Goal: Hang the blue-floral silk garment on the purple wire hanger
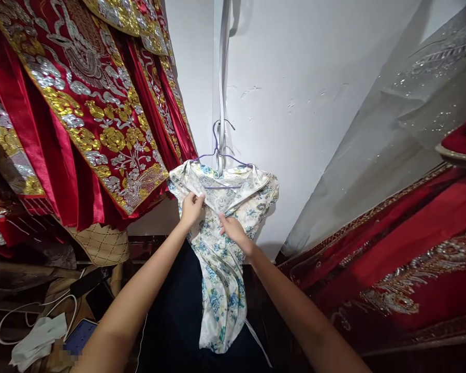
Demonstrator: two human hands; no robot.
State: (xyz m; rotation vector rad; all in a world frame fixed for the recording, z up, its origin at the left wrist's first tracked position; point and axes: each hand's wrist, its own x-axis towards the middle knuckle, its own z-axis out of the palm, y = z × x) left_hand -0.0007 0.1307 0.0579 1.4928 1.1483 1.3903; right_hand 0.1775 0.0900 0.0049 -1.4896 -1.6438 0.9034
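A white blouse (220, 305) with blue and yellow-green flowers hangs in front of me on a thin purple hanger (215, 135). Its open V neckline shows the inside of the back and the hanger's lower bar. My left hand (192, 207) pinches the neckline edge on the left side. Lower and toward the middle, my right hand (233, 229) grips the other neckline edge near the point of the V. The blouse's lower part falls in narrow, twisted folds against something dark.
Red garments with gold and silver embroidery (112, 140) hang at the left. On the right are a red beaded garment (419, 248) and sheer sparkly fabric (423, 103). A phone (79, 334), white cables and a crumpled tissue (41, 339) lie at lower left. Behind stands a white wall (295, 67).
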